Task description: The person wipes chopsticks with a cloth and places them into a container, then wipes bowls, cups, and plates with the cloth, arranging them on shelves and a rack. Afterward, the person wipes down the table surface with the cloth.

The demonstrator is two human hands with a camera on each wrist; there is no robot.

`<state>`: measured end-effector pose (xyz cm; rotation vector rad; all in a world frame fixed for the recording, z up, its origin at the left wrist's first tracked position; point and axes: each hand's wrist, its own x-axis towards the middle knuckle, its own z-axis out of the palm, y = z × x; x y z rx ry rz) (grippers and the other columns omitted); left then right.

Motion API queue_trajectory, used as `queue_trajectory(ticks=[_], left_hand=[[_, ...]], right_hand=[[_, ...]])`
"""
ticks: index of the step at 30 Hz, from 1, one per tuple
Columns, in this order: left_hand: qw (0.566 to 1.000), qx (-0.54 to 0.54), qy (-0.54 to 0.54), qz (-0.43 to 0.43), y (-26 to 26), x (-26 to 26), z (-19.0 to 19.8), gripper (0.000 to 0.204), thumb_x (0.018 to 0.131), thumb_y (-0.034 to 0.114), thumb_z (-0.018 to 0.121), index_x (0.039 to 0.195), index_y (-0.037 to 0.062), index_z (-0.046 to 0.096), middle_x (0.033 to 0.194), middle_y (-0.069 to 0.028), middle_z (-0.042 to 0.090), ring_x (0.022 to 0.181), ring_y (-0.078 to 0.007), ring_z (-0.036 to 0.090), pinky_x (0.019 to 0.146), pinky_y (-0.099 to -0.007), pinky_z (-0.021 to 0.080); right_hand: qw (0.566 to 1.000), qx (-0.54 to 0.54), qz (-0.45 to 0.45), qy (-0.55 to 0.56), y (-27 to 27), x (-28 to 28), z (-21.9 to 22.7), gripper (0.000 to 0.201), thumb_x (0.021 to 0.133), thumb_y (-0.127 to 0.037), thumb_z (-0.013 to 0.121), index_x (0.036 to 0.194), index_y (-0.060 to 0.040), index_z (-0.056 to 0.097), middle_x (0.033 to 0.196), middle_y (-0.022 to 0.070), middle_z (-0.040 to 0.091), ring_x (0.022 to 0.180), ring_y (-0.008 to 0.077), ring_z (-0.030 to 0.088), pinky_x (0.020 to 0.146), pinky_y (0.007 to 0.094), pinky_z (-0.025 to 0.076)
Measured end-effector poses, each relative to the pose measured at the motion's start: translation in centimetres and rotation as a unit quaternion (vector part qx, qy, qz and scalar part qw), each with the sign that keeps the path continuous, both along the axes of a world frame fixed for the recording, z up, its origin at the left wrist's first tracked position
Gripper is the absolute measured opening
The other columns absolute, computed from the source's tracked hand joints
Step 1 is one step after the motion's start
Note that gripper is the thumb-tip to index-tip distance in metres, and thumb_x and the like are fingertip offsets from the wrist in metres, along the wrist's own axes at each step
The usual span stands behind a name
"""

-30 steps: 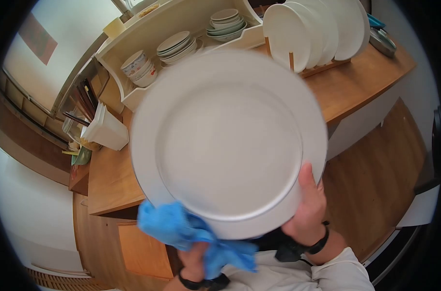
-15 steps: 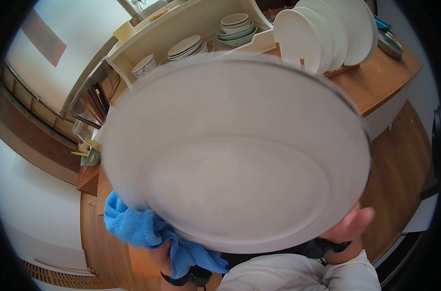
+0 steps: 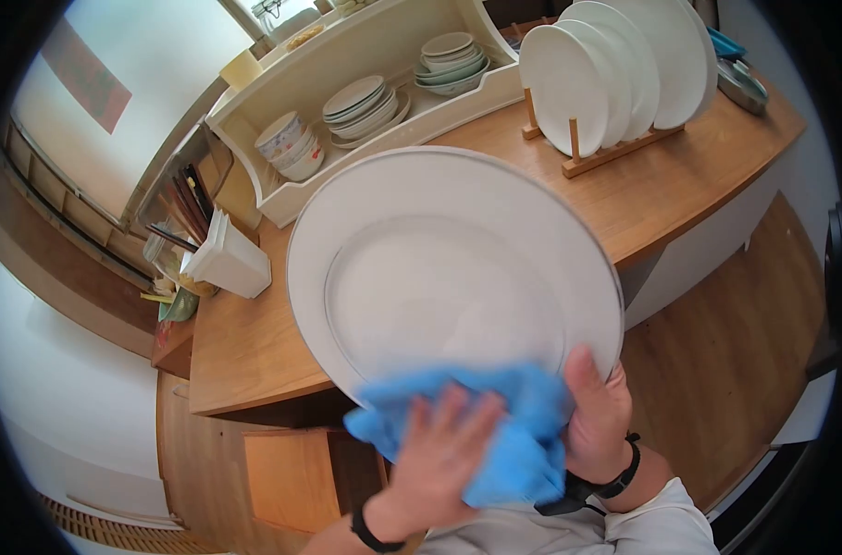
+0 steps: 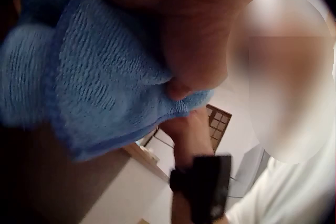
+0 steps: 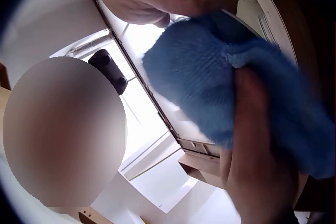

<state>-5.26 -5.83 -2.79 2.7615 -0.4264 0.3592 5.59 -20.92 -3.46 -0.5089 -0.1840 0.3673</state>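
A large white plate (image 3: 421, 277) with a thin dark rim line is held up, tilted, over the wooden counter. My right hand (image 3: 599, 416) grips its lower right edge, thumb on the front face. A blue cloth (image 3: 532, 398) covers the plate's lower rim. My left hand (image 3: 444, 453) presses the cloth there, several fingers laid across it. From the right wrist view, the left thumb (image 5: 252, 103) lies against the folded cloth (image 5: 189, 71) from the other side. In the left wrist view the cloth (image 4: 105, 87) hangs below that hand.
Beyond the plate, a cream shelf (image 3: 365, 157) holds stacked bowls (image 3: 453, 65) and small dishes (image 3: 361, 106). White plates (image 3: 569, 88) stand upright in a wooden rack (image 3: 615, 155) on the counter (image 3: 245, 351). A white chopstick holder (image 3: 231, 259) stands at the left.
The plate tipped toward the camera, then swung back lower with its face showing. My left hand moved from below the left rim to the lower front, bringing the cloth over it. The right hand kept its hold.
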Motion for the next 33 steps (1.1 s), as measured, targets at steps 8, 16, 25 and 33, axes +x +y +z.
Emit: queue_trajectory(ticks=[8,16,25,33], left_hand=[[0.990,0.075,-0.093,0.077,4.6,0.1,1.5,0.043,0.077,0.033,0.063,0.111,0.0062,0.066,0.127,-0.0091,0.059,0.125,-0.0286,0.048,0.112,-0.0563,0.014],[0.992,-0.091,-0.081,0.009,-0.3,-0.7,-2.6,0.045,0.080,0.028,0.063,0.114,0.0001,0.063,0.131,-0.0132,0.055,0.130,-0.0340,0.043,0.113,-0.0561,0.015],[0.858,-0.352,-0.269,0.259,7.2,0.5,-2.7,0.033,0.095,0.022,0.050,0.121,0.0024,0.057,0.117,-0.0091,0.061,0.104,-0.0243,0.058,0.093,-0.0371,0.046],[0.691,-0.634,-0.126,0.323,3.3,-4.8,-4.9,0.060,0.093,0.036,0.055,0.139,0.0042,0.033,0.141,-0.0100,0.041,0.124,-0.0289,0.044,0.107,-0.0439,0.034]], right_hand=[[0.996,-0.023,-0.035,-0.082,-1.3,-0.2,-1.8,0.053,0.098,-0.029,0.051,0.142,-0.0069,0.033,0.140,0.0112,0.045,0.126,0.0264,0.047,0.105,0.0451,0.038],[0.989,-0.065,-0.023,-0.132,-0.9,-0.8,-0.3,0.056,0.099,-0.035,0.046,0.144,-0.0068,0.029,0.141,0.0102,0.043,0.128,0.0263,0.044,0.106,0.0436,0.037],[0.995,0.012,-0.087,-0.051,-1.1,-2.0,-1.0,0.053,0.097,-0.029,0.053,0.142,-0.0096,0.035,0.144,0.0083,0.040,0.127,0.0261,0.045,0.104,0.0459,0.039],[0.999,-0.020,-0.028,0.004,-1.0,-0.5,-0.1,0.061,0.098,-0.044,0.043,0.143,-0.0056,0.031,0.142,0.0096,0.043,0.129,0.0258,0.042,0.108,0.0416,0.034]])
